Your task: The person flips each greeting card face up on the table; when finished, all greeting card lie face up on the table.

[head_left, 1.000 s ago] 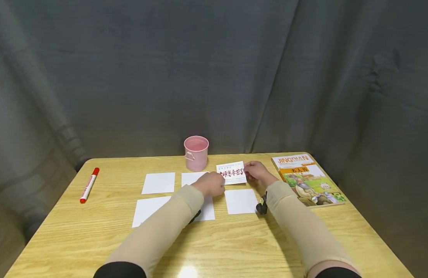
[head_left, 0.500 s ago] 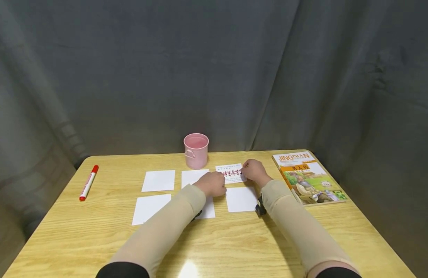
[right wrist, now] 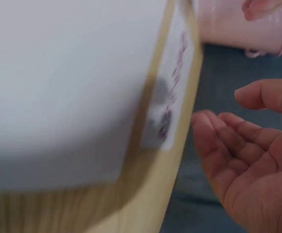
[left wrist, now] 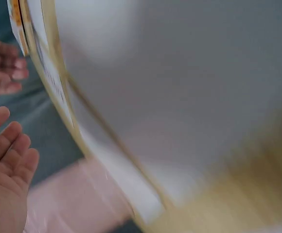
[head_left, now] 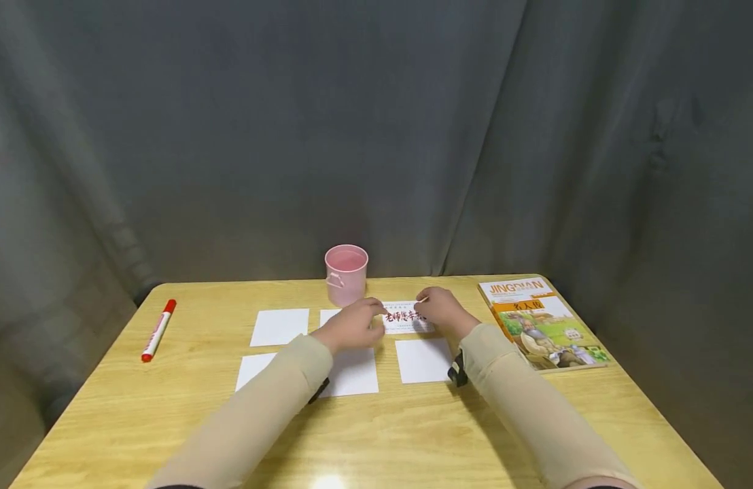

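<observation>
A white card with red Chinese lettering (head_left: 407,318) lies flat at the right of the back row of papers. Over its left edge is my left hand (head_left: 354,324), its fingers relaxed and holding nothing. My right hand (head_left: 442,309) hovers by the card's right end, partly covering the lettering. In the right wrist view, the right hand (right wrist: 253,155) is bent loosely and apart from the card (right wrist: 167,92). Blank white sheets lie around: back left (head_left: 280,327), front middle (head_left: 355,373) and front right (head_left: 424,360). The left forearm partly hides the front left sheet (head_left: 252,369).
A pink bucket (head_left: 346,278) stands behind the papers, near the table's back edge. To the far left lies a red-capped marker (head_left: 159,331). A book with an illustrated cover (head_left: 541,322) rests at the right. Grey curtain (head_left: 376,136) hangs behind the wooden table (head_left: 401,435).
The card has come down flat onto the table and both hands have let go of it. My left hand has moved left, its fingers loosened; the right stays near the card.
</observation>
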`<state>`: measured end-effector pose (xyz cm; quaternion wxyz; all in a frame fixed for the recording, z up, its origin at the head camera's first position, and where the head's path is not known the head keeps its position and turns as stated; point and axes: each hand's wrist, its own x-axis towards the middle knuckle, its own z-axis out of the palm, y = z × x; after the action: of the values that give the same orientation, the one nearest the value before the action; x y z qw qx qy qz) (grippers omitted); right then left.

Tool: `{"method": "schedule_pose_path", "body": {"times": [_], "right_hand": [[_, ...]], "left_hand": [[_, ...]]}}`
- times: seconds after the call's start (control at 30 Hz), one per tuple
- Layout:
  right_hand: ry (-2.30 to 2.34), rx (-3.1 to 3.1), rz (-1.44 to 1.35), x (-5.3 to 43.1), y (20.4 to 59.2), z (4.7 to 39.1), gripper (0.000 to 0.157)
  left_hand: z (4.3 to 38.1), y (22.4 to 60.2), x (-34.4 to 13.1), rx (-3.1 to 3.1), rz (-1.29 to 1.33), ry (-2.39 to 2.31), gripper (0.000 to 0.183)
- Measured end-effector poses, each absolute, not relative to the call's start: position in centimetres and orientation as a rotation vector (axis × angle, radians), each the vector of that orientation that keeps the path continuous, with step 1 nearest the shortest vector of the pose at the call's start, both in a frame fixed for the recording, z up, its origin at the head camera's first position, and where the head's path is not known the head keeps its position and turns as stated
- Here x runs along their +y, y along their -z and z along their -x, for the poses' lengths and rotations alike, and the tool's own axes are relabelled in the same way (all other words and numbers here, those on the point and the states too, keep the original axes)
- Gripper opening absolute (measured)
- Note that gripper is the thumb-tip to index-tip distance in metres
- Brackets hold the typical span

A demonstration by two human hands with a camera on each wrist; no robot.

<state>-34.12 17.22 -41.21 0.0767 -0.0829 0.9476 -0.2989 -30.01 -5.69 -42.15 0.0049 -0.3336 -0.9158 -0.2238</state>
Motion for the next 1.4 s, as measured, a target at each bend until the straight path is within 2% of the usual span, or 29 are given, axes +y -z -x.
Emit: {"method": "schedule_pose_path", "body": {"times": [0.23, 0.47, 0.73, 0.8, 0.97, 1.1, 1.2, 1.4], "right_hand": [[1.313, 2.502, 0.242, 13.8, 40.7, 33.3, 0.037], [1.427, 2.343, 0.147, 10.5, 41.5, 32.9, 0.039], [1.661, 2.282, -0.037, 8.3, 42.8, 32.4, 0.031], [1.744, 2.253, -0.062, 8.0, 42.8, 32.4, 0.030], [1.755, 2.246, -0.074, 7.9, 43.2, 32.5, 0.019], [1.688, 2.273, -0.046, 8.2, 44.0, 32.6, 0.009], [1.698, 2.236, -0.042, 8.8, 44.2, 32.5, 0.011], [1.767, 2.131, 0.009, 10.4, 43.6, 32.4, 0.020]], "left_hand": [[29.5, 42.9, -9.9, -3.058, 0.960, 0.483, 0.052], [29.5, 43.3, -11.2, -3.097, 1.092, 0.235, 0.015], [29.1, 43.7, -11.7, -3.117, 1.067, 0.269, 0.014], [29.1, 43.9, -11.7, -3.128, 1.041, 0.293, 0.020], [29.2, 43.8, -11.8, -3.155, 1.000, 0.356, 0.048], [29.1, 44.0, -12.0, -3.133, 0.997, 0.421, 0.049], [28.9, 44.2, -12.5, -3.084, 0.887, 0.475, 0.042], [28.6, 43.6, -13.6, -3.003, 0.306, 0.858, 0.026]]}}
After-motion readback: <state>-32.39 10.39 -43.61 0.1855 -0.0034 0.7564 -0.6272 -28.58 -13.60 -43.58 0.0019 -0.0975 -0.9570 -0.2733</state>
